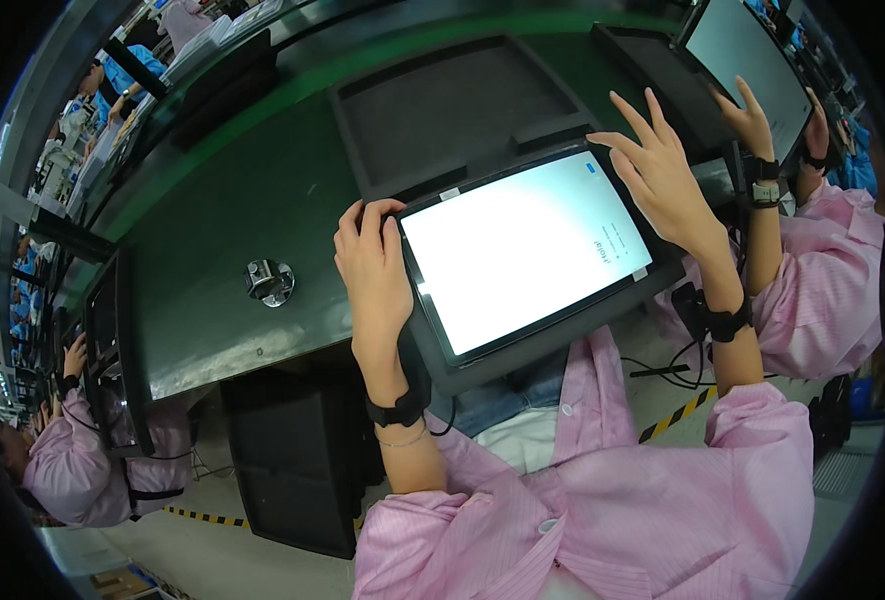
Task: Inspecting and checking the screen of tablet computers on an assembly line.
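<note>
A tablet (522, 255) with a lit white screen lies tilted on a black tray (482, 372) in front of me, partly over the table's near edge. My left hand (372, 265) is closed on the tablet's left side, its fingertips bent over the far left corner. Over the far right corner hovers my right hand (657, 175), its fingers spread and holding nothing. The index fingertip is close to the tablet's edge; whether it touches I cannot tell. Each wrist wears a black strap, with a cord at the left one.
Beyond the tablet sits a black tray (452, 105) on the green table (212, 220). A small shiny metal fixture (270, 283) stands left of my left hand. Black trays (292, 460) are stacked below the table. At right, a co-worker's hands hold another tablet (752, 75).
</note>
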Motion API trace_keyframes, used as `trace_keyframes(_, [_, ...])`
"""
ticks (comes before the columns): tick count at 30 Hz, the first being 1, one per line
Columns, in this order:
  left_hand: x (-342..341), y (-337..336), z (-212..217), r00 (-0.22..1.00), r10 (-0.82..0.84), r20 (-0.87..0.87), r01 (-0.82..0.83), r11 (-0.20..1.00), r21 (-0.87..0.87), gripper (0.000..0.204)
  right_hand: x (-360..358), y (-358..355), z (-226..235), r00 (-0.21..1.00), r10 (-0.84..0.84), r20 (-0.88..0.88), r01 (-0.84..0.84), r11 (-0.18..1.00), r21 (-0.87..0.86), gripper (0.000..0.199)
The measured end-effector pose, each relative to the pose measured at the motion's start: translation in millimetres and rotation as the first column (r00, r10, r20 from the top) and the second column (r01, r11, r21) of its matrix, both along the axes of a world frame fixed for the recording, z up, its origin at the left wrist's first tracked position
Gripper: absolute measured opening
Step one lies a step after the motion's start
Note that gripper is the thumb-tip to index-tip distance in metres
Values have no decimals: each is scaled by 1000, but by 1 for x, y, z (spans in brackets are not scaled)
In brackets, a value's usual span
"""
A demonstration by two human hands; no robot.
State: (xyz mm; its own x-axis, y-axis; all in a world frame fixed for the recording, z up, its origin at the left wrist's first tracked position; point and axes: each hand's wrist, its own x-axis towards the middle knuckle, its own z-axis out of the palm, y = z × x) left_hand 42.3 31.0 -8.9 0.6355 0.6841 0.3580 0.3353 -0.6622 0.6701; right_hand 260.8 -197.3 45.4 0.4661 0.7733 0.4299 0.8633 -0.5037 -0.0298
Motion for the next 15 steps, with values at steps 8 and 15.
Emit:
trace_keyframes(8, [0,1,2,1000,-13,-6,13,1000,-17,27,-7,-15,-4,999,2,-32,2,994,113,29])
trace_keyframes(15, [1,1,2,1000,-14,-8,14,999,-35,28,-45,-69,-7,999,1,44,-15,950,313,23])
